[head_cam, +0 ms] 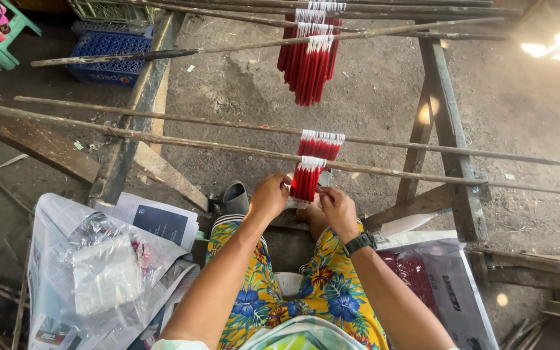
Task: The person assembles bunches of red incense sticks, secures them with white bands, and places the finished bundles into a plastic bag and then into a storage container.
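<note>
While both hands work below the nearest stick (163, 139), left hand (270, 194) and right hand (337, 209) pinch the red candles (304, 183) hanging there.

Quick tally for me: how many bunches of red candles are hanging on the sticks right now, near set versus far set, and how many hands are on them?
Near bunches, by the hands: 2, front bunch and rear bunch
Far bunches: 3
Hands on the front bunch: 2, left hand and right hand
Total bunches: 5
</note>
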